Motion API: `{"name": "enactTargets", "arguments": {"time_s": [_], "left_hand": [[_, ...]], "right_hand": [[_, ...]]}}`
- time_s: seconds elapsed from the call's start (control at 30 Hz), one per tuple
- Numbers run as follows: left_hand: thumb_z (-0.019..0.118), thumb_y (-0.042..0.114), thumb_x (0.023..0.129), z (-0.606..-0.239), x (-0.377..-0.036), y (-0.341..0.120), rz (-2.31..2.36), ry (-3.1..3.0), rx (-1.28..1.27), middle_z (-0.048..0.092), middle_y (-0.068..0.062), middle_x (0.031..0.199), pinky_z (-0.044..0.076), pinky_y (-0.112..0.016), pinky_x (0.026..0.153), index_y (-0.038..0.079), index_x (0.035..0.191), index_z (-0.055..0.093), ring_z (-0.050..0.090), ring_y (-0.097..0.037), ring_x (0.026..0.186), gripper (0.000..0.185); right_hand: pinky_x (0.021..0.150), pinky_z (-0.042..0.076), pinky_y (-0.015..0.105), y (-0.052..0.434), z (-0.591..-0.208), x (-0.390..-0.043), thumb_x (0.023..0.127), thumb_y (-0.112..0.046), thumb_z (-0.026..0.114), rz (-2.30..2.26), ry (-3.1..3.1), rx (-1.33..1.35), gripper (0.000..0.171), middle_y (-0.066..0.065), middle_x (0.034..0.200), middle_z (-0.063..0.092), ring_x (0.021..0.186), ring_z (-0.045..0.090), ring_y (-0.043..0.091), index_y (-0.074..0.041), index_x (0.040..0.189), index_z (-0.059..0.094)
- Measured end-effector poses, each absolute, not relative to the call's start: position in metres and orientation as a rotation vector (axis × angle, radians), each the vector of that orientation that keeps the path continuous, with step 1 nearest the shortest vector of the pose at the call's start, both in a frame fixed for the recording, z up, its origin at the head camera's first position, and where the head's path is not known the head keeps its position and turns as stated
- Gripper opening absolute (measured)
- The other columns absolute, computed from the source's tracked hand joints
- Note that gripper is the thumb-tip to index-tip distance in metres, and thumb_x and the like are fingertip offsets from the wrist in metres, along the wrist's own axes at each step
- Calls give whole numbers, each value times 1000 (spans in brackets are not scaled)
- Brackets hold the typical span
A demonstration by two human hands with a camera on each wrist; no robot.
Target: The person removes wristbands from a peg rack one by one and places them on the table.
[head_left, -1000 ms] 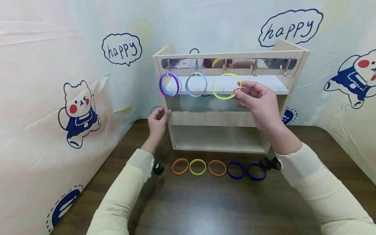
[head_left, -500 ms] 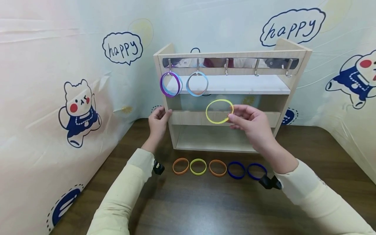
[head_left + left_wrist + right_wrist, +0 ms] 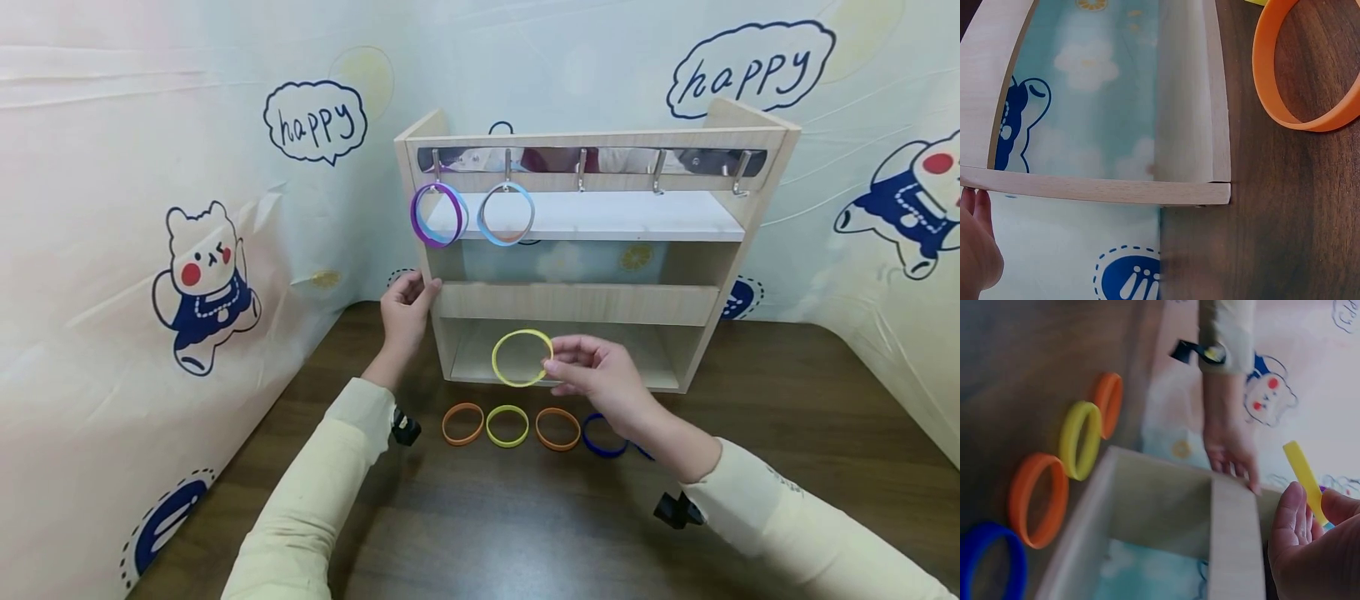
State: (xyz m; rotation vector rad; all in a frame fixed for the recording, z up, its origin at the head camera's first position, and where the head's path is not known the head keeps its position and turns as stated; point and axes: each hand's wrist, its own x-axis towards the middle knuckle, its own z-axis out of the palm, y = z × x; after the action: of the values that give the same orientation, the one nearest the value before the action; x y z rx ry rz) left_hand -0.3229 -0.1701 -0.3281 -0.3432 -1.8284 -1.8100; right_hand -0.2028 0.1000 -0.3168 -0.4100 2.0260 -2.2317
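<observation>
Yellow band sits pinched at its rim between my right thumb and fingers, held upright in the air just in front of the rack's lowest opening and above the row on the worktop. It looks light and springy, probably silicone, so a soft pinch on the edge should do; a hard squeeze would likely fold it oval. Below my right hand lie an orange band, a yellow one, another orange and a blue one; a further blue one is mostly hidden by my wrist, I think. My left hand rests with straight fingers against the rack's left wall.
</observation>
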Motion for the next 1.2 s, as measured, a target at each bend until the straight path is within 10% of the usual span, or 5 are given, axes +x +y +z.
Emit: {"name": "enactTargets", "arguments": {"time_s": [1.2], "left_hand": [[65,20,80,-329,-325,-171,-1787,-1836,-359,61,-9,100,48,-30,77,0,104,60,57,-20,89,32]], "right_hand": [[63,51,35,48,-411,-176,78,-1,63,-1985,1842,-312,39,20,87,62,77,62,31,9,113,50]]}}
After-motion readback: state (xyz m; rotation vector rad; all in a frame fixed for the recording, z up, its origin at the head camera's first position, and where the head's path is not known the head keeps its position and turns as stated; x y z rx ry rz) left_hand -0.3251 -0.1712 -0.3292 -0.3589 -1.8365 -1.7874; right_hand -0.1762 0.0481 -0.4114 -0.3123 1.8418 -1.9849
